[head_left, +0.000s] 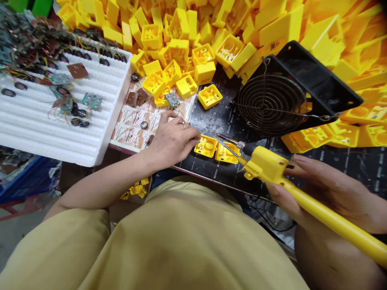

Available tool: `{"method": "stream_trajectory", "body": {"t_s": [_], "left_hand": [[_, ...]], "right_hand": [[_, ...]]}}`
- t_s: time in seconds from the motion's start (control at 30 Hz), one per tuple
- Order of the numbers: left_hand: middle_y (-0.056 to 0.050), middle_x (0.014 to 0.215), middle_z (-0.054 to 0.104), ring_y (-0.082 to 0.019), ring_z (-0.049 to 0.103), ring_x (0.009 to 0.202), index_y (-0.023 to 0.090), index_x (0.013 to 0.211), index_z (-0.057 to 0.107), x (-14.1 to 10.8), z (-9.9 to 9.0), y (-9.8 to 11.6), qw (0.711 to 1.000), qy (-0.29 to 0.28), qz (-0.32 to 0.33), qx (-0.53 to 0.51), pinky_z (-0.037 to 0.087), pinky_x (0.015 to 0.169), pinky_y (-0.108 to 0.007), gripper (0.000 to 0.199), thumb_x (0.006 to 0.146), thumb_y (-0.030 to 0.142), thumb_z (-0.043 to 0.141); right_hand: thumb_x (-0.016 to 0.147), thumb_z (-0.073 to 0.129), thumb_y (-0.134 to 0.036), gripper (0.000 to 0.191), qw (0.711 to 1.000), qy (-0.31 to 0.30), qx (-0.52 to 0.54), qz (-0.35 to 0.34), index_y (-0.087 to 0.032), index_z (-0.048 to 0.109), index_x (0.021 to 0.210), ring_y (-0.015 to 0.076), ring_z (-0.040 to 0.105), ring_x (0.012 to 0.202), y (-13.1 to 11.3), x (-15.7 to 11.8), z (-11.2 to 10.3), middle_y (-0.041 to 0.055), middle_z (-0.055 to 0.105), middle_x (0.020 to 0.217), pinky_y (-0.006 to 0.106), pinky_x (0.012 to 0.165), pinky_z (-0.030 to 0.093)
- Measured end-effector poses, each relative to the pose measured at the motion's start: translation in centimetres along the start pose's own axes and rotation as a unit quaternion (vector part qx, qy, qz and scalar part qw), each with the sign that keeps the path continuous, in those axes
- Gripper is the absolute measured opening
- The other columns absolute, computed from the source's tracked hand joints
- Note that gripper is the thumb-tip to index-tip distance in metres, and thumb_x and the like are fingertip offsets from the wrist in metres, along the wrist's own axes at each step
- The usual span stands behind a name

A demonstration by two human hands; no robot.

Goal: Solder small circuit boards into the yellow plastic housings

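My right hand (329, 193) is wrapped round a yellow soldering iron (269, 165), whose metal tip points left over two small open yellow housings. Of these, the left housing (206, 146) lies beside my left fingertips, and the right housing (226, 153) sits under the iron's tip. My left hand (175, 137) rests at the table's near edge with bent fingers, thumb and forefinger together at the left housing's edge; what they pinch, if anything, is hidden. A small green circuit board (172, 99) with thin wires lies just beyond my left hand.
A black fan (272, 96) with a wire guard stands right of centre. Yellow housings (178, 52) are heaped behind. At left, a white foam tray (99, 133) holds circuit boards and small round parts. A loose round part (144, 125) lies left of my left hand.
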State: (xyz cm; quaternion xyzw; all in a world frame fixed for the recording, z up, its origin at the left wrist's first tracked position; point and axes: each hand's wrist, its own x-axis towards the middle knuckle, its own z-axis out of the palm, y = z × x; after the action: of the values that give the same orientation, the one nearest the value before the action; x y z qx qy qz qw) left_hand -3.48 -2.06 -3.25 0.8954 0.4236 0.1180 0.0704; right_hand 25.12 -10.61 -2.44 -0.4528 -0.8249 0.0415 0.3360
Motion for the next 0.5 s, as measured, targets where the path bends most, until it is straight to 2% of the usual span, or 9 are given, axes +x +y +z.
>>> {"method": "stream_trajectory", "body": {"t_s": [0.07, 0.17, 0.27, 0.33, 0.43, 0.5], "left_hand": [[-0.004, 0.075, 0.072, -0.022, 0.060, 0.082, 0.020, 0.082, 0.072, 0.6, 0.3, 0.3, 1.000, -0.015, -0.015, 0.008, 0.036, 0.095, -0.051, 0.025, 0.091, 0.027, 0.050], [-0.005, 0.076, 0.072, -0.023, 0.061, 0.084, 0.019, 0.081, 0.072, 1.1, 0.4, 0.7, 0.999, -0.021, -0.002, 0.023, 0.038, 0.092, -0.049, 0.026, 0.091, 0.026, 0.049], [-0.006, 0.083, 0.073, -0.024, 0.062, 0.086, 0.018, 0.083, 0.072, 1.3, 0.0, 0.9, 0.998, -0.027, 0.021, 0.048, 0.041, 0.086, -0.045, 0.028, 0.093, 0.028, 0.047], [-0.007, 0.087, 0.073, -0.024, 0.064, 0.085, 0.017, 0.085, 0.071, 1.4, -0.3, 0.9, 0.997, -0.040, 0.021, 0.060, 0.044, 0.077, -0.039, 0.028, 0.093, 0.029, 0.047], [-0.006, 0.086, 0.073, -0.021, 0.066, 0.080, 0.017, 0.089, 0.071, 1.4, -0.5, 0.7, 0.997, -0.059, 0.004, 0.043, 0.043, 0.064, -0.031, 0.024, 0.092, 0.027, 0.049], [-0.004, 0.083, 0.073, -0.019, 0.067, 0.077, 0.018, 0.089, 0.070, 1.4, -0.5, 0.5, 0.998, -0.060, -0.004, 0.017, 0.043, 0.063, -0.029, 0.020, 0.090, 0.026, 0.052]], "right_hand": [[0.074, 0.081, -0.019, 0.069, 0.999, 0.031, 0.027, 0.014, -0.024, 0.052, 0.136, 0.0177, 0.067, 0.060, -0.4, -0.2, 0.4, 0.0061, 0.073, 0.089, 0.025, 0.048, 0.058], [0.072, 0.078, -0.007, 0.052, 0.994, 0.049, 0.098, 0.001, -0.019, 0.061, 0.119, 0.0169, 0.068, 0.066, -1.2, 0.0, 0.9, 0.0045, 0.070, 0.081, 0.024, 0.057, 0.059], [0.080, 0.071, -0.009, 0.032, 0.993, 0.013, 0.119, 0.010, -0.023, 0.059, 0.106, 0.0141, 0.067, 0.067, -2.0, 0.7, 1.1, 0.0011, 0.067, 0.077, 0.022, 0.059, 0.058], [0.084, 0.068, -0.012, 0.024, 0.994, 0.010, 0.109, 0.026, -0.024, 0.058, 0.101, 0.0143, 0.066, 0.066, -2.5, 1.1, 1.1, 0.0002, 0.065, 0.076, 0.023, 0.058, 0.057], [0.084, 0.068, -0.012, 0.022, 0.994, 0.024, 0.103, 0.033, -0.024, 0.058, 0.098, 0.0143, 0.065, 0.063, -2.8, 1.4, 1.0, -0.0003, 0.063, 0.073, 0.023, 0.055, 0.055], [0.082, 0.070, -0.009, 0.024, 0.994, 0.026, 0.103, 0.028, -0.022, 0.058, 0.098, 0.0134, 0.064, 0.063, -2.8, 1.3, 1.0, 0.0001, 0.063, 0.073, 0.022, 0.055, 0.054]]}}
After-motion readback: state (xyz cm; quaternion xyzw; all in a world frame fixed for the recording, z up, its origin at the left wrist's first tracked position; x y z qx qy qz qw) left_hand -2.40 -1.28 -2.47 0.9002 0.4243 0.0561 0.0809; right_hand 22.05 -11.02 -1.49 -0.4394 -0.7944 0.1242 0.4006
